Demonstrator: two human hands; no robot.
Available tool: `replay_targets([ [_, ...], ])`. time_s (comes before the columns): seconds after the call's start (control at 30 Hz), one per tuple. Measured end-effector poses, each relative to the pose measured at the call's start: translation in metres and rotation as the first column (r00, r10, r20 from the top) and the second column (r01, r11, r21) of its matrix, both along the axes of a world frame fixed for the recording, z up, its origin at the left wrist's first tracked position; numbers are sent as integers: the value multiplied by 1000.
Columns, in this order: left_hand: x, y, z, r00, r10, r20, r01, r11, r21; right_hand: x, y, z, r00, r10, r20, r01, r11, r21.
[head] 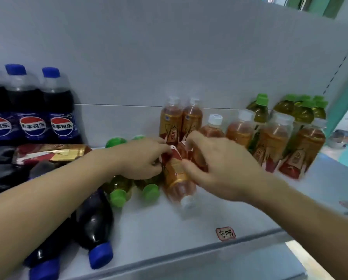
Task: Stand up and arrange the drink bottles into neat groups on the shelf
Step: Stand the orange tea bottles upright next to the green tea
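A red-and-gold tea bottle lies on the white shelf, its white cap toward me. My left hand grips its far end. My right hand wraps its side from the right. Several more tea bottles stand upright at the back right, with green-capped bottles behind them. Two green-capped bottles lie under my left wrist. Three cola bottles stand at the back left. Other cola bottles lie at the front left, and a tea bottle lies behind them.
A small red-bordered label is stuck near the shelf's front edge. The white back panel rises behind the bottles. The shelf's right end borders a teal wall.
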State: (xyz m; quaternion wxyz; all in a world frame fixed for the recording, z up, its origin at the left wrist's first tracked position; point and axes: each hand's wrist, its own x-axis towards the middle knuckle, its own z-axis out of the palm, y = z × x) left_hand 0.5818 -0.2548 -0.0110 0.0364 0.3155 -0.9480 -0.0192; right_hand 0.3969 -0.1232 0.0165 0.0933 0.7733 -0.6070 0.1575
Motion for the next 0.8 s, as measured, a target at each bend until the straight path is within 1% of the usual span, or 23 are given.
replay_targets([
  [0.03,2,-5,1,1000,8,21,-8,1000,4,12,4,-21,999,-48,-18,49,992,118],
  [0.07,5,-11,2,999,21,35,-21,1000,6,21,5,-41,995,-95,-12,96,976,197],
  [0.1,9,-18,1,998,42,39,-42,999,12,26,5,-58,989,-137,46,123,964,236],
  [0.17,18,-25,-2,997,72,9,-72,997,27,27,1,-82,948,-187,259,122,961,247],
  [0.2,21,-26,-5,997,76,-21,-75,997,36,24,-1,-87,920,-187,344,106,965,242],
  [0.23,22,-26,-7,996,73,-49,-71,997,41,20,-1,-89,903,-178,390,95,970,223],
  [0.33,23,-25,-13,994,77,-71,-76,997,18,2,9,-84,917,-120,380,97,992,78],
  [0.4,20,-28,-14,994,88,-69,-89,996,-5,-12,17,-65,912,-96,399,117,993,-29],
  [0.5,8,-28,-6,992,130,3,-130,991,30,-33,22,-31,894,-61,444,154,972,-178],
  [0.57,-8,-27,1,989,141,39,-141,990,11,-47,20,-10,881,-53,470,163,967,-195],
  [0.6,-19,-26,4,991,132,21,-132,991,-12,-53,19,-2,876,-70,478,173,969,-176],
  [0.7,-53,-29,6,988,97,-117,-101,994,-30,-73,17,14,880,-154,450,235,963,-129],
  [0.8,-80,-40,-3,972,77,-224,-70,997,39,-90,13,22,890,-182,418,256,958,-126],
])
